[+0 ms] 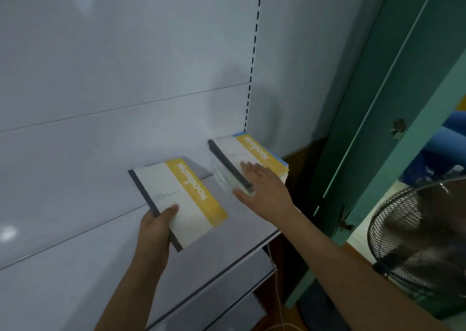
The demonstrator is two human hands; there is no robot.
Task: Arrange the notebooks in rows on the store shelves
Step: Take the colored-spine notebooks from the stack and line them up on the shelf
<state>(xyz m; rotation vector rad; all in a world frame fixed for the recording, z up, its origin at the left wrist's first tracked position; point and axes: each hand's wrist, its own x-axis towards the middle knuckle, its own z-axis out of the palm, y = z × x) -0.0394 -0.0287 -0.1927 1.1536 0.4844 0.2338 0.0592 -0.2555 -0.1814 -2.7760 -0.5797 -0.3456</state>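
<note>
My left hand (157, 226) grips a white notebook (180, 199) with a yellow band and dark spine by its near corner, thumb on the cover, above the white shelf (227, 250). A stack of like notebooks (254, 154) lies at the shelf's right end, against the back panel. My right hand (262, 184) lies flat on that stack with straight fingers, its thumb against the stack's near left edge.
The white back panel (126, 65) has a slotted upright (253, 53). Lower shelves (227, 303) step out beneath. A green door frame (378, 103) stands to the right, with a black mesh fan (416, 232) beside it. A white cable (277, 293) hangs below.
</note>
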